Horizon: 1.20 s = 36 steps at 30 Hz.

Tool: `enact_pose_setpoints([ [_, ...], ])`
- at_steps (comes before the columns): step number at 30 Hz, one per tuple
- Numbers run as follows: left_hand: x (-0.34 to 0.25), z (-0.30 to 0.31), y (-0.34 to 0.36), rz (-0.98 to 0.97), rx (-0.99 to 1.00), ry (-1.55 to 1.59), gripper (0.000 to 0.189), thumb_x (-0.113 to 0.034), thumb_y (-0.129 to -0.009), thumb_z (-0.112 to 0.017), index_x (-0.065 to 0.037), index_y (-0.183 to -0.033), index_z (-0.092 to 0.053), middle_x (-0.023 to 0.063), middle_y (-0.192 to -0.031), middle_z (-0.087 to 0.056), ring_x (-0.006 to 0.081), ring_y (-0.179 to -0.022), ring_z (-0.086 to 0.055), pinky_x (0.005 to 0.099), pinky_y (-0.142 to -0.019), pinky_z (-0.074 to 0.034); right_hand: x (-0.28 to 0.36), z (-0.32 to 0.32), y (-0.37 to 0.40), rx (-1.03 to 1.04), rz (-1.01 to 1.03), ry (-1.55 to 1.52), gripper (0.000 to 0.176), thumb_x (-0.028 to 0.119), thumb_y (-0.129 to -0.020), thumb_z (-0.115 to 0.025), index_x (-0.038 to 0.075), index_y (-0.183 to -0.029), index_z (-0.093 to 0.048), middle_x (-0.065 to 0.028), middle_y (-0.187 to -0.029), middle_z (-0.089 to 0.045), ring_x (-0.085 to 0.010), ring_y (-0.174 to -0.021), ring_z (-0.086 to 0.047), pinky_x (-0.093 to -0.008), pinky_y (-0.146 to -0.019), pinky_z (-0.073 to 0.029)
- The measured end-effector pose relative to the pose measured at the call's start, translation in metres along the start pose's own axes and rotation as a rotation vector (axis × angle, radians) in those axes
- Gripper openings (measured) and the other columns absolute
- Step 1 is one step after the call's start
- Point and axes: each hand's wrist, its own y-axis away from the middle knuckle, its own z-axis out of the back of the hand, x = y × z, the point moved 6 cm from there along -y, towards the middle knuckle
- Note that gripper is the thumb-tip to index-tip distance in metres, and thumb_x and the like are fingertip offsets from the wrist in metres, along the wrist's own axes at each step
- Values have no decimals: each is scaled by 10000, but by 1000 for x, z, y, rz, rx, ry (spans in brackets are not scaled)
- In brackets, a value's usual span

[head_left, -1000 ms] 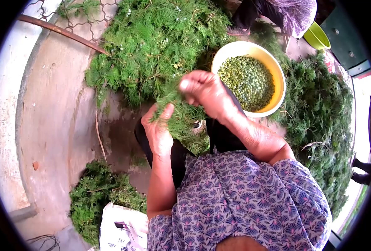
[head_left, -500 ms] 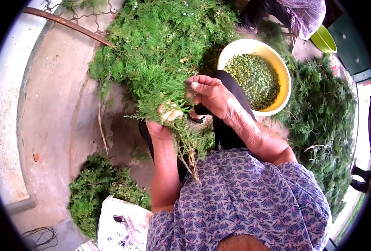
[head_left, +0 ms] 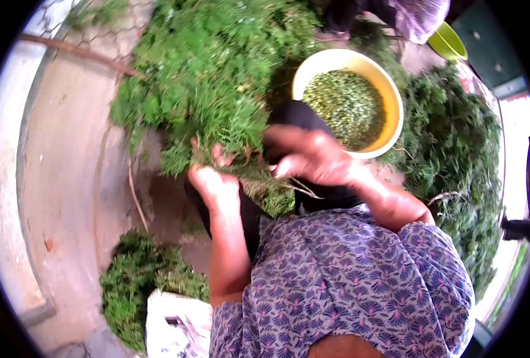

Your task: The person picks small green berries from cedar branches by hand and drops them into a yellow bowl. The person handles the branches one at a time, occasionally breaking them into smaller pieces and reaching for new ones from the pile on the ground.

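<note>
My left hand (head_left: 216, 186) is closed around a leafy evergreen sprig (head_left: 241, 128), its green fronds pointing up and its thin bare stem ends sticking out to the right. Beside the sprig, my right hand (head_left: 320, 160) is blurred by motion; thumb and fingers look spread apart, and I see nothing held in them. Just beyond that hand stands a yellow tub (head_left: 394, 101) with a pale rim. Small green berry-like cones (head_left: 343, 107) fill much of it.
A big heap of evergreen branches (head_left: 187, 59) lies ahead, another pile (head_left: 444, 155) at right, and a smaller one (head_left: 127, 280) at lower left near a white sack (head_left: 178, 328). A wooden pole (head_left: 80, 52) is at upper left. Another person's patterned clothing (head_left: 417, 18) and a lime-green basin (head_left: 447, 43) show at top right.
My left hand has moved slightly left and down, and the sprig's stems have swung from pointing down to pointing right. My right hand has lowered slightly, its fingers spreading. The view has shifted slightly.
</note>
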Motion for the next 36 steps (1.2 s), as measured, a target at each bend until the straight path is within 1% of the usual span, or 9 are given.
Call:
enact_pose_setpoints([
  [3,5,1,-1,-61,65,-161,268,-254,-881,-528,-37,-1038,-525,48,-759,-530,132,-598,-489,288,-556,-425,4,-36,2,73,35,233,550,196,-758,-622,-38,-1176,-353,-268,-999,-525,-424,-959,-519,-451,-794,-432],
  [5,8,-17,15,-38,103,-105,356,-218,-864,-552,13,-1128,-490,120,-1072,-556,223,-897,-565,378,-792,-489,-12,-56,4,6,124,422,507,88,-729,-601,-23,-1164,-365,-231,-936,-551,-373,-822,-589,-446,-684,-472],
  [14,14,-46,23,71,294,-126,403,-272,-882,-510,17,-1160,-466,141,-1103,-540,259,-973,-533,393,-872,-429,2,36,42,-425,161,281,377,28,-781,-567,37,-1155,-518,-198,-947,-602,-290,-809,-602,-378,-718,-482],
  [15,11,-43,22,43,307,-135,394,-269,-884,-508,14,-1155,-469,141,-1087,-546,254,-966,-537,382,-869,-433,-22,51,59,-292,-474,-5,414,36,-798,-560,74,-1205,-497,-131,-945,-614,-190,-738,-594,-351,-677,-489],
  [18,-1,-30,12,2,258,-141,289,-204,-878,-529,0,-1083,-521,106,-958,-585,205,-858,-567,334,-816,-458,-89,118,135,-987,-572,-424,228,114,-829,-544,62,-1049,-572,-7,-728,-557,-101,-545,-476,-233,-450,-386],
  [24,-47,24,-25,-112,27,-38,150,-160,-862,-559,-61,-972,-580,26,-825,-597,127,-710,-554,265,-663,-475,-195,267,410,-1666,-669,221,333,203,-771,-615,5,-1033,-563,-96,-822,-613,-204,-682,-588,-297,-558,-466],
  [25,-56,28,-31,-130,9,-36,150,-160,-862,-559,-61,-972,-580,26,-825,-597,127,-710,-554,265,-663,-475,-176,270,438,-1651,-1024,881,438,299,-737,-624,-9,-1040,-553,-175,-870,-620,-308,-766,-599,-363,-680,-480],
  [29,-79,36,-50,-123,-22,35,138,-173,-875,-542,-61,-946,-579,12,-805,-591,118,-682,-541,263,-640,-465,-225,253,472,-1349,-1370,1096,500,303,-673,-643,-6,-1054,-549,-207,-945,-617,-317,-833,-604,-373,-749,-476],
  [36,-89,50,-105,-42,-61,125,119,-173,-873,-538,-58,-886,-565,5,-758,-577,112,-634,-507,263,-613,-443,-263,117,196,-919,-814,311,239,146,-777,-587,29,-982,-625,-57,-808,-633,-122,-619,-534,-265,-561,-435],
])
